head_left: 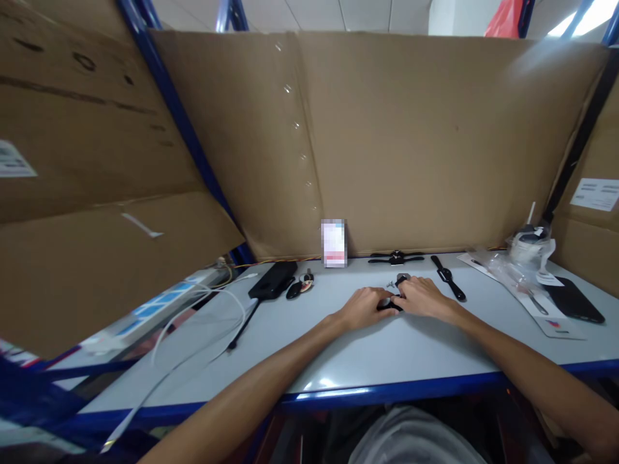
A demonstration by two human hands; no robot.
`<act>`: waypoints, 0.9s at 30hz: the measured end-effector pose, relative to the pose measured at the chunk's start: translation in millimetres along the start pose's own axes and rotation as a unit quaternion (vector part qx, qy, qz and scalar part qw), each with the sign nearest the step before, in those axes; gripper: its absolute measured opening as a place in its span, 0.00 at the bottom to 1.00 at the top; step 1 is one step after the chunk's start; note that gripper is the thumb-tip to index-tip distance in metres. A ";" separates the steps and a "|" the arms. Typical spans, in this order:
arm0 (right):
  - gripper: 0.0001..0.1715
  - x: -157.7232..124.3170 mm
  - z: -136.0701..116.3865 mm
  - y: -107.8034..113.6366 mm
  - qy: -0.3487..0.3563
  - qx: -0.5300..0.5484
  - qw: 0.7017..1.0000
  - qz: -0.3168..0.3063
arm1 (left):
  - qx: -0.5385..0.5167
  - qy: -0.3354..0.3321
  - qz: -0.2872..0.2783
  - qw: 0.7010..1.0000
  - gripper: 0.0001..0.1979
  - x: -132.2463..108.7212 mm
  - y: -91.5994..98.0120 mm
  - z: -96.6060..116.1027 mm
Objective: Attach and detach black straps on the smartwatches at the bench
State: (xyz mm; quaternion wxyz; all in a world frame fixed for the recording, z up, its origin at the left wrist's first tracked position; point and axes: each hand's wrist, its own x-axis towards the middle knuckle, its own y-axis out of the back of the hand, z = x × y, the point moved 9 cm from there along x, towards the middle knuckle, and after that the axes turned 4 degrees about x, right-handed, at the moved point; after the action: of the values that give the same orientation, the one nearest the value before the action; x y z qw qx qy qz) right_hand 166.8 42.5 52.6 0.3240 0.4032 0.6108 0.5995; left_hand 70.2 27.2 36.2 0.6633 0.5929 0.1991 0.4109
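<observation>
My left hand (366,308) and my right hand (420,298) meet low over the white tabletop, fingers closed around a dark spokeshave part (389,305) that they mostly cover. Just beyond the fingers are small shiny screws (391,284) and a grey metal plate (403,277). Right of my right hand lies a black spokeshave body (447,278), set at a slant. Farther back, a black spokeshave (396,258) with metal fittings at its middle lies against the cardboard.
On the left are a black power bank (273,280), keys (306,280), a white cable (162,380) and a power strip (159,306). A blurred-out screen (334,243) stands at the back. To the right are plastic packaging (515,283), a cup (529,248) and a black phone (575,301).
</observation>
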 end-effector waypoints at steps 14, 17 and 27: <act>0.22 3.5 -1.1 -11.2 -0.036 0.033 0.998 -0.029 | 0.013 0.002 0.004 1.000 0.15 0.8 -2.0 -1.7; 0.23 4.0 -0.8 -11.4 -0.043 0.032 0.998 -0.034 | 0.014 0.001 0.004 1.000 0.15 1.2 -1.6 -2.9; 0.21 4.0 3.9 -8.4 -0.075 0.075 0.993 -0.055 | 0.010 0.015 -0.001 1.000 0.16 1.0 -4.2 -5.5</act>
State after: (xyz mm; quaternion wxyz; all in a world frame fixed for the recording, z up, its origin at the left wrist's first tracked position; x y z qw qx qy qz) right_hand 167.6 48.2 44.3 0.3708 0.4357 0.6492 0.5013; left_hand 67.9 31.5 31.2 0.6549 0.5931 0.2130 0.4172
